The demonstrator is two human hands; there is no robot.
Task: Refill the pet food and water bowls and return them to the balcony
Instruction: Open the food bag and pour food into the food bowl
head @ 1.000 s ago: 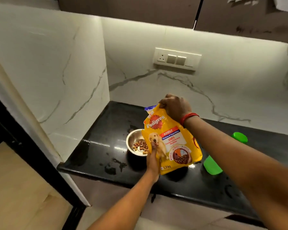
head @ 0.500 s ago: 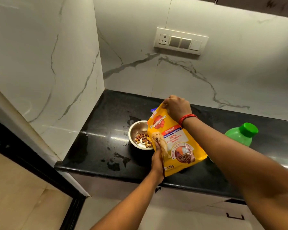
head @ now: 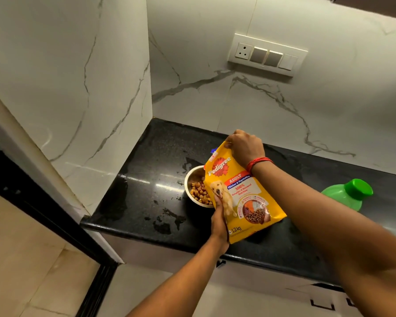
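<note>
A yellow pet food bag (head: 245,195) is tilted over a steel bowl (head: 189,183) on the black counter (head: 146,179). Brown kibble (head: 198,191) lies in the bowl, whose right side is hidden by the bag. My right hand (head: 245,148) grips the bag's top edge. Along the bag's lower left side, my left hand (head: 220,219) holds it from below. A green bottle (head: 348,194) with a green cap lies on the counter to the right, partly behind my right forearm.
White marble walls close the counter at the back and on the left. A switch panel (head: 266,54) sits on the back wall. Wet patches (head: 167,221) mark the counter near its front edge. A dark door frame (head: 55,223) runs along the left, with floor tiles below.
The view has tipped down and moved closer. The bag stays tilted over the bowl, and the pile of kibble in the bowl looks a little larger.
</note>
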